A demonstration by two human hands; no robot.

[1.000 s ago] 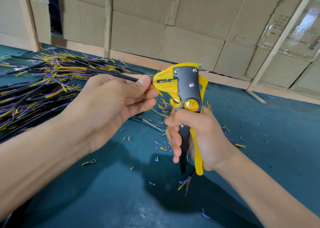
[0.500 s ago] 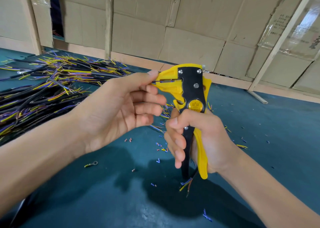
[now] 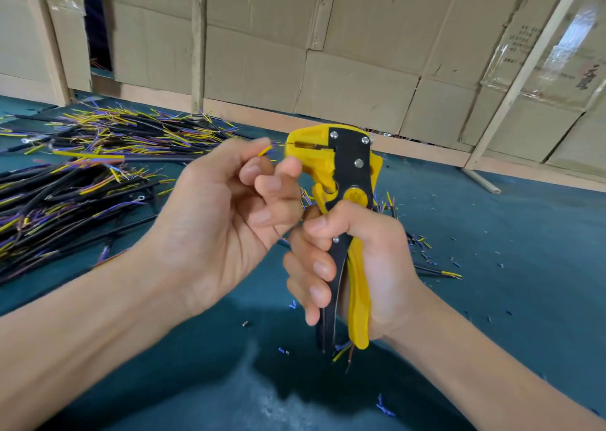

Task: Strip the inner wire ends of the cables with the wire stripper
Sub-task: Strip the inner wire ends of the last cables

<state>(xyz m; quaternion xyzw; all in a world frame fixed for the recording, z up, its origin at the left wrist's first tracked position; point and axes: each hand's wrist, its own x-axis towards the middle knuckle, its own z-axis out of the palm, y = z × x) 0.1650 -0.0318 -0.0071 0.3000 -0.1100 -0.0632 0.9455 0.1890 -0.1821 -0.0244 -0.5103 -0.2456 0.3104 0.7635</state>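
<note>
Bright, even daylight; wide-angle view with slight motion blur

Soft shadows of the arms fall on the teal worktop (image 3: 492,234) toward the bottom edge. Glare streaks the plastic film (image 3: 570,37) at upper right. The left hand (image 3: 226,220) is faintly smeared; straight battens bow near the frame edges.

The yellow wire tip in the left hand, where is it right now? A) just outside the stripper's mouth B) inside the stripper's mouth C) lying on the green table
A: the left hand pinches the yellow wire tip in the air, a small gap short of the wire stripper.
</note>
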